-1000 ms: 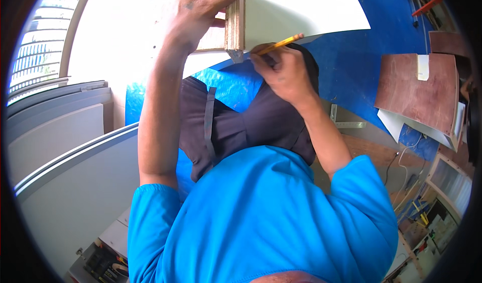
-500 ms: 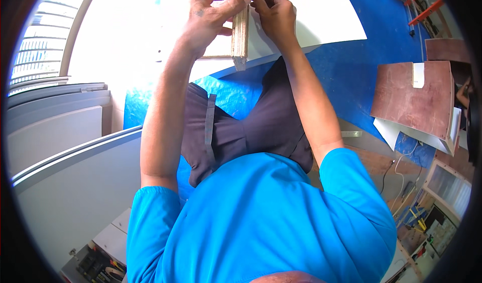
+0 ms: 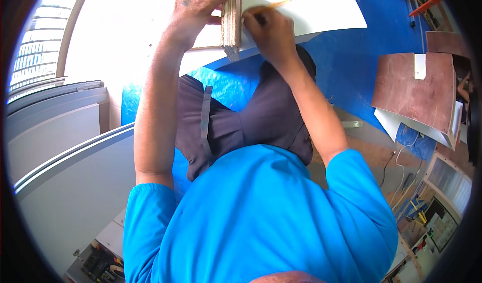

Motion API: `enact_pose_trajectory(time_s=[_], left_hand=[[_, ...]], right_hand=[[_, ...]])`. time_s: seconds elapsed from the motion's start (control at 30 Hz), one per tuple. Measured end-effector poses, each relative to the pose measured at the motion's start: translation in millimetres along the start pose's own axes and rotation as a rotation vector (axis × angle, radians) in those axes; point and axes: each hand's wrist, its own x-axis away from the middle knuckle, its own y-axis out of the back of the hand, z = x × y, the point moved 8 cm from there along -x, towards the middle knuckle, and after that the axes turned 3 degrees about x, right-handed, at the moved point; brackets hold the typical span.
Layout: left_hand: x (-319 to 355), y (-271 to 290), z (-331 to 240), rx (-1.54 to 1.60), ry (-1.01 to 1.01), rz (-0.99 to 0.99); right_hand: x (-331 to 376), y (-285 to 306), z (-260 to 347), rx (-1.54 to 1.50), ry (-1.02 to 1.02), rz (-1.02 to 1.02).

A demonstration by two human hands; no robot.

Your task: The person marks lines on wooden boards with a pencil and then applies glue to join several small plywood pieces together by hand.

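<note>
One layered wooden piece [image 3: 230,29] lies near twelve o'clock from the middle of our view, its long edge running almost straight from twelve toward six and its rough near end facing us. We see the left hand [image 3: 195,9] clamped on it from the nine o'clock side, thumb along the top and fingers against the flank, with part of the hand cut off by the upper border. At the piece's three o'clock side, the right hand [image 3: 273,34] is closed around a yellow pencil [image 3: 283,3], whose rear end points toward two o'clock; hand and pencil are blurred, the writing tip is hidden, and we cannot tell whether they touch the wood. Beneath both hands spreads a bright white panel [image 3: 326,12], with a blue sheet [image 3: 346,67] beyond its edge toward two o'clock. Dark trousers [image 3: 251,130] fill the centre, and a blue shirt [image 3: 271,212] takes up six o'clock. Farther out we find a barred window [image 3: 40,39] at ten, a grey panel [image 3: 70,172] between eight and nine, orange bars [image 3: 426,6] at two, a reddish-brown board [image 3: 409,94] between two and three, and a metal ruler [image 3: 353,124] at three.
</note>
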Motion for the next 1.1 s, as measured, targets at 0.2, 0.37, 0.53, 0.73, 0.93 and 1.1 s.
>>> enact_pose_trajectory(time_s=[0.2,0.37,0.53,0.73,0.93,1.1], left_hand=[[1,2,-2,-0.029,-0.01,-0.007],[6,4,-9,-0.151,-0.093,-0.044],[11,-7,-18,-0.094,-0.117,0.009],[13,-9,-20,-0.095,-0.1,0.0],[11,-7,-20,-0.103,-0.125,0.022],[12,-9,-22,-0.057,-0.155,-0.044]], right_hand=[[66,15,19,-0.083,-0.069,0.212],[-22,42,-15,-0.185,-0.177,-0.02],[-76,-13,-57,-0.177,-0.3,0.318],[-68,-10,-31,0.034,-0.035,-0.139],[-67,-11,-25,0.117,0.025,-0.096],[-50,-11,-12,0.196,0.313,-0.095]])
